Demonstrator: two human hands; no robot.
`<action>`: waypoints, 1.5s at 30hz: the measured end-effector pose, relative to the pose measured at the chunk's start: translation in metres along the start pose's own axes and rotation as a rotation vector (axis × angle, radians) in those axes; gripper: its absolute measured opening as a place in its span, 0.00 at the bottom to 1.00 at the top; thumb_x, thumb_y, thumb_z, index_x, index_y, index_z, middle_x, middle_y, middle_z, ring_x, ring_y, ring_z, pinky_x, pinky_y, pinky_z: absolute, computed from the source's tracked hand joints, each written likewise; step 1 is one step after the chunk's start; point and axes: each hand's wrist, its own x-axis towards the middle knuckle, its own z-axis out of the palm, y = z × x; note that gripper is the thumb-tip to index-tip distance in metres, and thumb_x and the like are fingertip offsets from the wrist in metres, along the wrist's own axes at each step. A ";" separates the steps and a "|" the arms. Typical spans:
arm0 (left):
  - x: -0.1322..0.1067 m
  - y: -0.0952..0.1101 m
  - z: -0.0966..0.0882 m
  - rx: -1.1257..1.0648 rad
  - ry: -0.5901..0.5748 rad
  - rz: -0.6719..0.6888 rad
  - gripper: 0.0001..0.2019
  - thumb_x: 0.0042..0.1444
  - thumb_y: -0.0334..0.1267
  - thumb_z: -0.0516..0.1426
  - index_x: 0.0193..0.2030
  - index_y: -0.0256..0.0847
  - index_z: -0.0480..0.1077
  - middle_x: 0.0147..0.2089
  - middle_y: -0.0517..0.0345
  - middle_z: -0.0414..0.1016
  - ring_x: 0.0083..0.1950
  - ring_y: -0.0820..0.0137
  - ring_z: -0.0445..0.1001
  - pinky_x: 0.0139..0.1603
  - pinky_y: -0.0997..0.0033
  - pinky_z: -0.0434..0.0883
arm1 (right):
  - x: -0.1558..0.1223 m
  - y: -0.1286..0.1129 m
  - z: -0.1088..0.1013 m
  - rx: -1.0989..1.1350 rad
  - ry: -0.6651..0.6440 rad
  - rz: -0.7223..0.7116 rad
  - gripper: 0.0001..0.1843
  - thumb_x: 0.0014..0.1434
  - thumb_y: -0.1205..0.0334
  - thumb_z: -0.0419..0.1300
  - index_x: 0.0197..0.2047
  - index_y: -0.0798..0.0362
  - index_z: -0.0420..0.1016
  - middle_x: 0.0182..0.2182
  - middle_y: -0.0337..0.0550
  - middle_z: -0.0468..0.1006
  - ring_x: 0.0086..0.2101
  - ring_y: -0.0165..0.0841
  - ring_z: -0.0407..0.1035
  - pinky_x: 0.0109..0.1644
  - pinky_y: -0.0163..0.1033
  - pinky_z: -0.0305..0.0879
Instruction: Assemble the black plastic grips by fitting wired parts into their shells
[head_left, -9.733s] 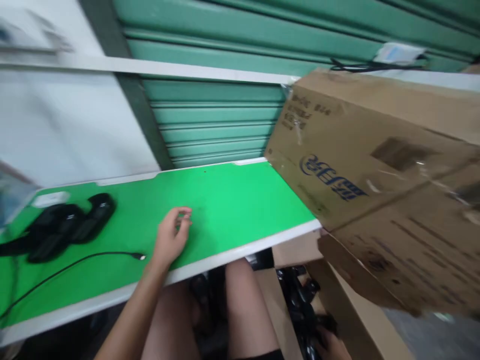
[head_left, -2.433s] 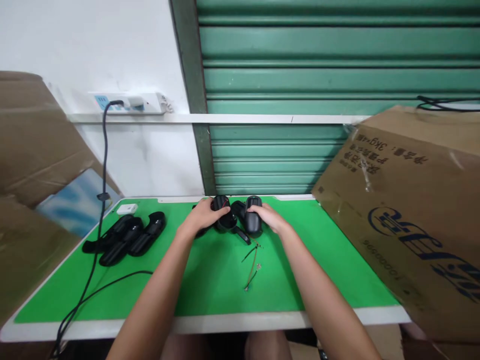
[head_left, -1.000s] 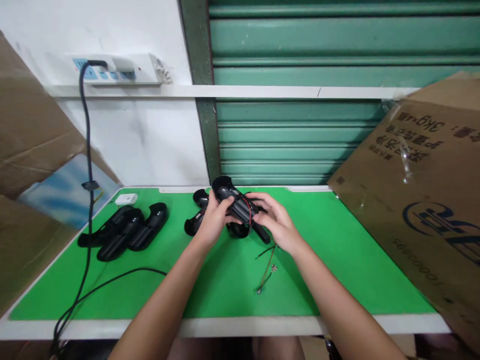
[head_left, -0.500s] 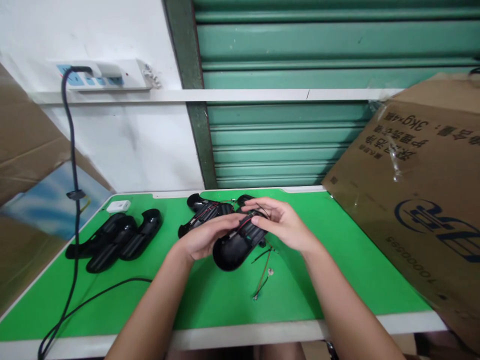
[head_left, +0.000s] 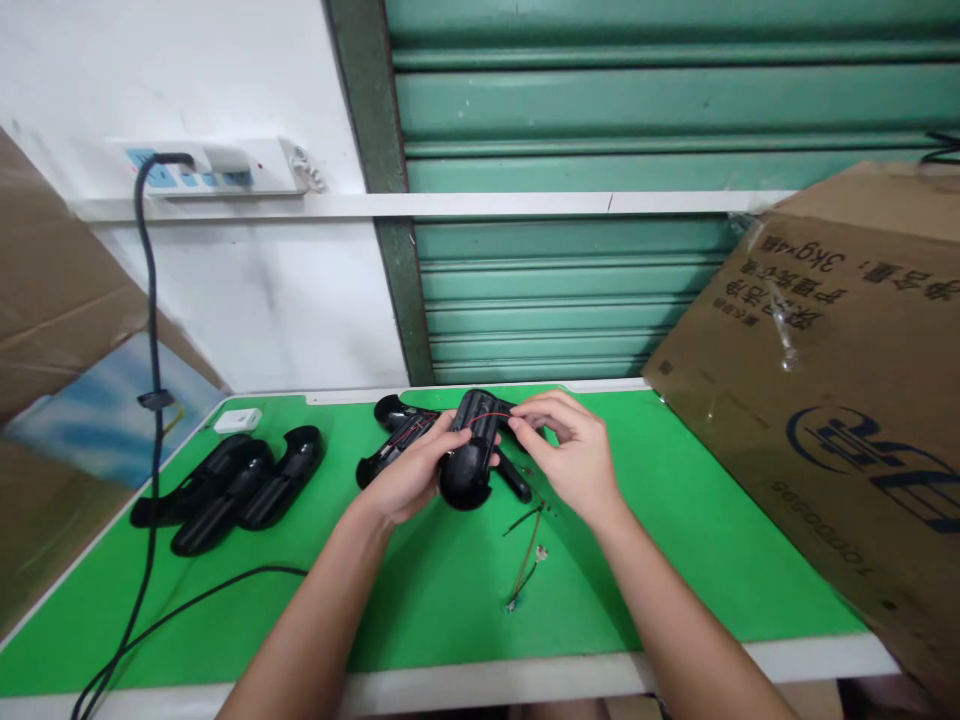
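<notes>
My left hand grips a black plastic shell half with red wiring inside, lifted a little above the green mat. My right hand pinches the far end of the same shell half with its fingertips. Behind my left hand another black shell half with wires lies on the mat. A loose bundle of thin wires lies in front of my right hand.
Several black shell halves are piled at the mat's left, near a small white block. A black cable drops from a wall power strip onto the mat. A large cardboard box leans at right; more cardboard stands at left.
Both hands took a shell half off the mat, turned it over and swung it round. It now points away from me, with my right fingertips at its far end.
</notes>
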 end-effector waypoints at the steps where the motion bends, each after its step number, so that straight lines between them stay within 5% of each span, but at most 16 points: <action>1: 0.000 0.000 0.001 -0.009 0.025 0.019 0.24 0.57 0.42 0.65 0.59 0.40 0.68 0.53 0.46 0.82 0.46 0.60 0.84 0.49 0.64 0.77 | -0.001 -0.001 0.002 -0.006 0.007 -0.031 0.03 0.60 0.66 0.66 0.37 0.50 0.83 0.34 0.41 0.78 0.31 0.30 0.74 0.37 0.38 0.73; 6: 0.002 0.003 -0.002 -0.038 0.193 0.151 0.21 0.55 0.44 0.66 0.52 0.39 0.69 0.48 0.50 0.82 0.47 0.61 0.82 0.53 0.65 0.75 | -0.008 -0.005 0.010 -0.010 -0.170 -0.066 0.10 0.58 0.72 0.62 0.41 0.51 0.82 0.33 0.40 0.77 0.31 0.29 0.73 0.36 0.36 0.71; 10: 0.006 -0.001 -0.006 0.045 0.208 0.228 0.24 0.52 0.46 0.68 0.52 0.40 0.67 0.46 0.54 0.79 0.48 0.62 0.79 0.57 0.62 0.71 | -0.008 -0.008 0.007 -0.064 -0.405 -0.051 0.13 0.56 0.72 0.61 0.42 0.51 0.83 0.34 0.41 0.78 0.33 0.31 0.73 0.39 0.38 0.70; 13: 0.007 -0.007 -0.005 0.207 0.171 0.274 0.23 0.54 0.45 0.67 0.53 0.42 0.65 0.46 0.57 0.76 0.49 0.65 0.75 0.57 0.65 0.68 | -0.004 -0.012 0.006 -0.071 -0.268 -0.036 0.07 0.59 0.65 0.64 0.40 0.51 0.82 0.36 0.44 0.80 0.37 0.33 0.74 0.41 0.39 0.70; 17: 0.004 -0.017 0.004 0.444 0.035 0.286 0.19 0.62 0.45 0.61 0.54 0.42 0.62 0.45 0.59 0.69 0.46 0.67 0.71 0.51 0.66 0.68 | -0.001 -0.014 0.016 0.033 0.022 0.149 0.09 0.60 0.56 0.66 0.38 0.53 0.76 0.24 0.35 0.75 0.24 0.28 0.66 0.29 0.34 0.64; 22: 0.000 -0.023 0.014 0.582 -0.058 0.328 0.19 0.64 0.42 0.57 0.57 0.42 0.58 0.51 0.54 0.65 0.56 0.62 0.67 0.60 0.61 0.67 | -0.005 -0.012 0.024 -0.015 0.150 0.131 0.05 0.58 0.60 0.67 0.34 0.52 0.79 0.22 0.35 0.78 0.23 0.28 0.69 0.29 0.34 0.67; 26: -0.001 -0.019 0.014 0.543 -0.048 0.297 0.29 0.60 0.35 0.52 0.67 0.42 0.49 0.62 0.49 0.64 0.64 0.59 0.64 0.67 0.56 0.63 | -0.009 -0.012 0.016 -0.160 0.086 -0.078 0.06 0.63 0.65 0.65 0.40 0.50 0.85 0.33 0.42 0.85 0.32 0.32 0.78 0.40 0.39 0.75; 33: 0.001 -0.019 0.007 0.637 0.085 0.368 0.32 0.63 0.34 0.48 0.71 0.40 0.40 0.65 0.43 0.65 0.56 0.60 0.71 0.60 0.55 0.68 | -0.008 -0.011 0.004 -0.225 -0.241 -0.289 0.13 0.67 0.70 0.58 0.48 0.48 0.83 0.40 0.44 0.83 0.40 0.35 0.76 0.45 0.42 0.75; 39: 0.002 -0.024 0.006 0.703 0.016 0.447 0.31 0.65 0.32 0.47 0.72 0.41 0.39 0.66 0.41 0.63 0.60 0.61 0.70 0.64 0.54 0.67 | -0.011 -0.006 0.005 -0.313 -0.276 -0.267 0.26 0.67 0.69 0.59 0.66 0.47 0.62 0.40 0.42 0.82 0.48 0.40 0.74 0.57 0.50 0.71; 45: 0.000 -0.023 0.007 0.751 -0.008 0.447 0.31 0.65 0.32 0.48 0.72 0.41 0.40 0.67 0.40 0.63 0.64 0.60 0.69 0.67 0.51 0.65 | -0.013 -0.003 0.006 -0.306 -0.298 -0.262 0.30 0.68 0.69 0.58 0.69 0.46 0.54 0.40 0.41 0.81 0.51 0.40 0.75 0.60 0.50 0.70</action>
